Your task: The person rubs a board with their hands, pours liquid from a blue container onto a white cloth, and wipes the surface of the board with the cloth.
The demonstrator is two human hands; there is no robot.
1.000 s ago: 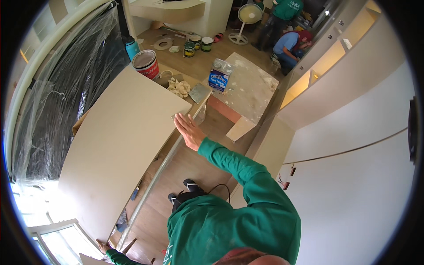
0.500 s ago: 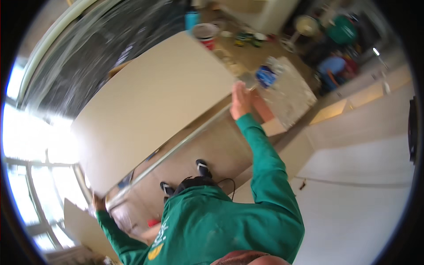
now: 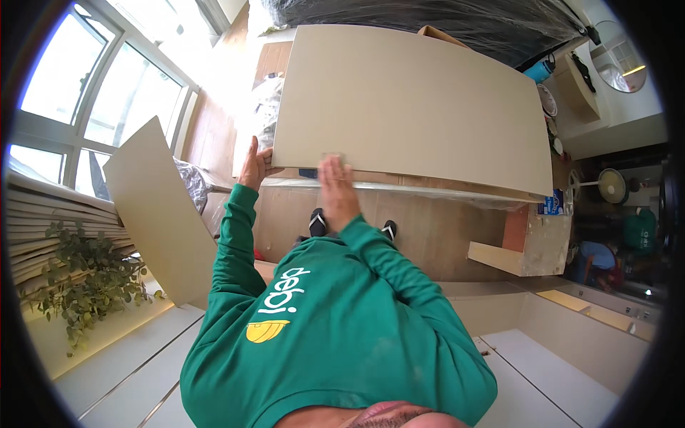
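Observation:
A large beige panel (image 3: 414, 107) lies flat before me, its long edge facing me. My left hand (image 3: 255, 165) is at its near left corner, fingers apart, some of them touching the side edge. On the near long edge, right of that corner, my right hand (image 3: 338, 191) lies with fingers stretched out over the panel's surface. Its fingertips are a little blurred, and I cannot tell whether anything small is under them. Plastic sheeting (image 3: 399, 187) runs along a ledge just below the near edge.
Another beige panel (image 3: 160, 214) leans at the left beside a leafy plant (image 3: 89, 264). At the right stand a wooden box (image 3: 546, 246) and a blue packet (image 3: 551, 203). Plastic-wrapped furniture (image 3: 428, 18) is behind the panel. A person (image 3: 598, 260) is at the far right.
My view has turned, so the panel now lies across it. My right hand has moved from the panel's right end leftward along the near edge; my left hand stays by the left corner.

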